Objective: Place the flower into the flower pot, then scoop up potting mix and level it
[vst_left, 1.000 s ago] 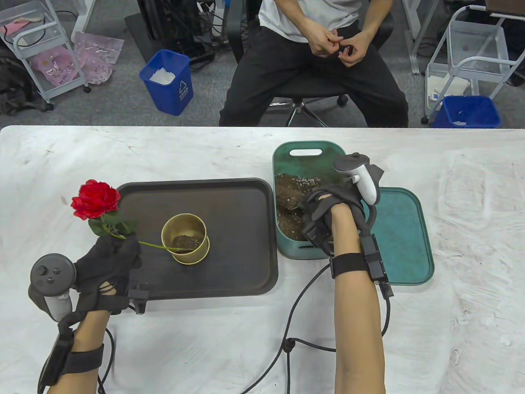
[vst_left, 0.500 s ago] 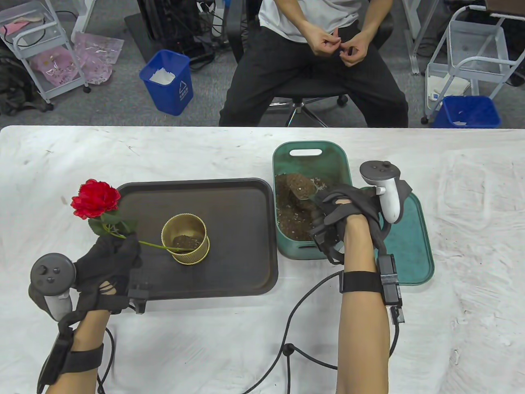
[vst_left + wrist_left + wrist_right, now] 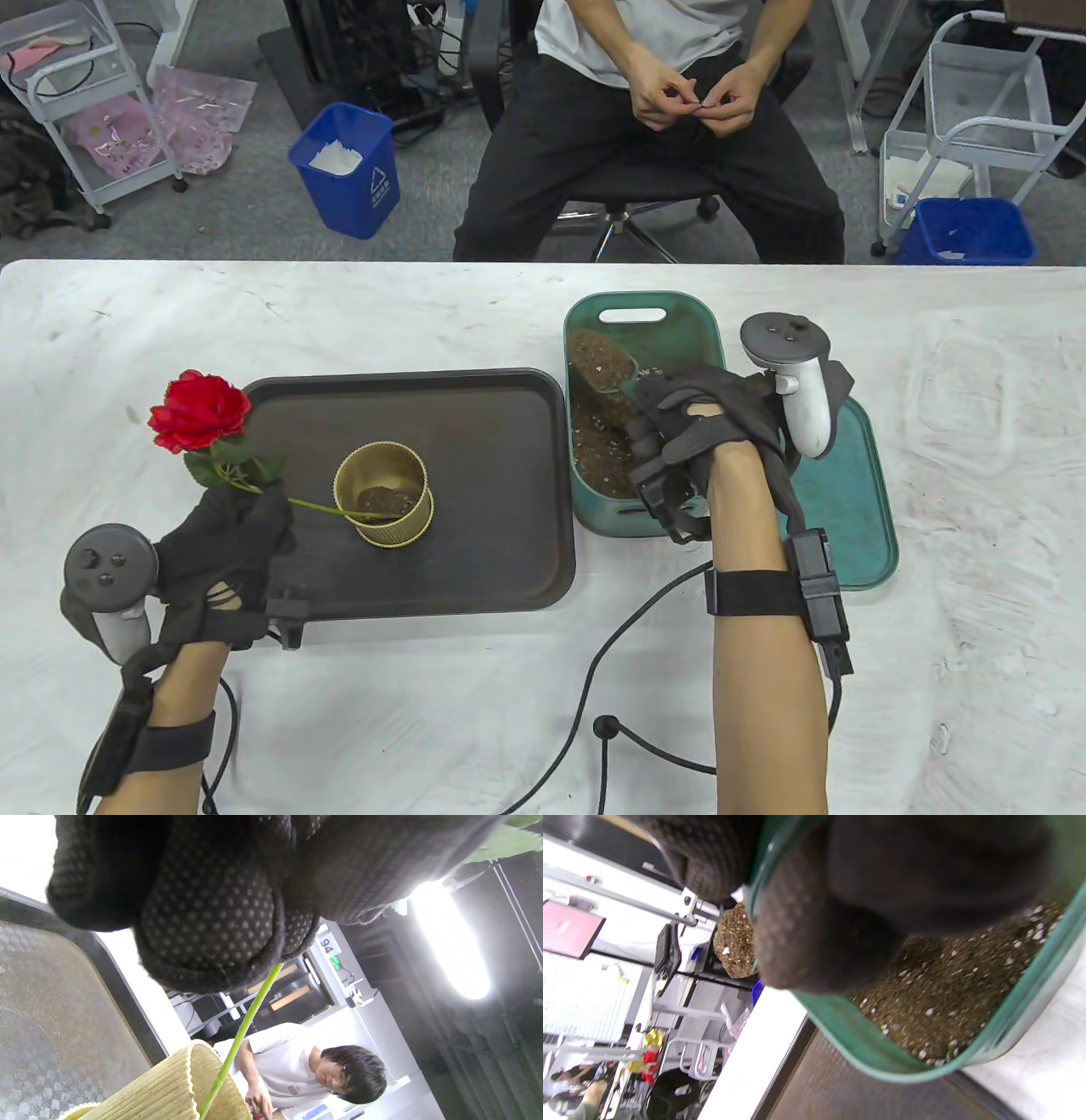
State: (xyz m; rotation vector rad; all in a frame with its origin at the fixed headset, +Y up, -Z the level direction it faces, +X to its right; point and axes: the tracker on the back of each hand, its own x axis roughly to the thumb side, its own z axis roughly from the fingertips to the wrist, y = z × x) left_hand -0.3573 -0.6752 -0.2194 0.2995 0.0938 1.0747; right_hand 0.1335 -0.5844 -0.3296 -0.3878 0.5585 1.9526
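Flower (image 3: 199, 414): its green stem (image 3: 316, 508) is pinched in the curled fingers of the left hand (image 3: 222, 543) at the near-left corner of the dark tray (image 3: 475, 586), unmoved over the last second, the stem end resting inside the ribbed gold flower pot (image 3: 386, 494), the red bloom leaning out left, so planting is only half done. Further right, the right hand (image 3: 691, 424) grips a green scoop (image 3: 604, 363), which has risen out of the potting mix (image 3: 598, 454) in the green bin (image 3: 594, 518) and now sits heaped. Judgement: scooping is complete; carrying the load leftward to the pot follows. Beyond the table a seated person fidgets with both hands.
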